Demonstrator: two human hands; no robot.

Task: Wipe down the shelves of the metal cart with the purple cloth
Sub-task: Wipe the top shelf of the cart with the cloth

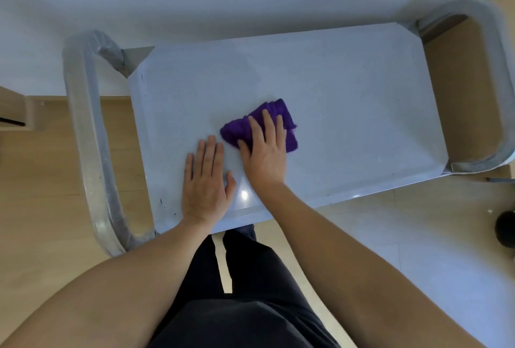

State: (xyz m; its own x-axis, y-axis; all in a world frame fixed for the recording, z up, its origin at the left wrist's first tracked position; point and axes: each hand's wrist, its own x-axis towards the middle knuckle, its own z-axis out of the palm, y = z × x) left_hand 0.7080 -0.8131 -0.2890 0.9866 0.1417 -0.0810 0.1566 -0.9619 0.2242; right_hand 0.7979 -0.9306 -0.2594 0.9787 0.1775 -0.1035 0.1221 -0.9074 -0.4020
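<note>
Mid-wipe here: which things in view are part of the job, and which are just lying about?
In the job: purple cloth under the right hand; the cart's top shelf; left hand flat on that shelf.
Lying about: dark round object at far right; wooden furniture at far left.

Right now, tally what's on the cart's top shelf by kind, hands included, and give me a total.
Folded purple cloth: 1
Bare hands: 2 (left hand flat on the grey metal shelf, right hand pressing the cloth)
Total: 3
</note>
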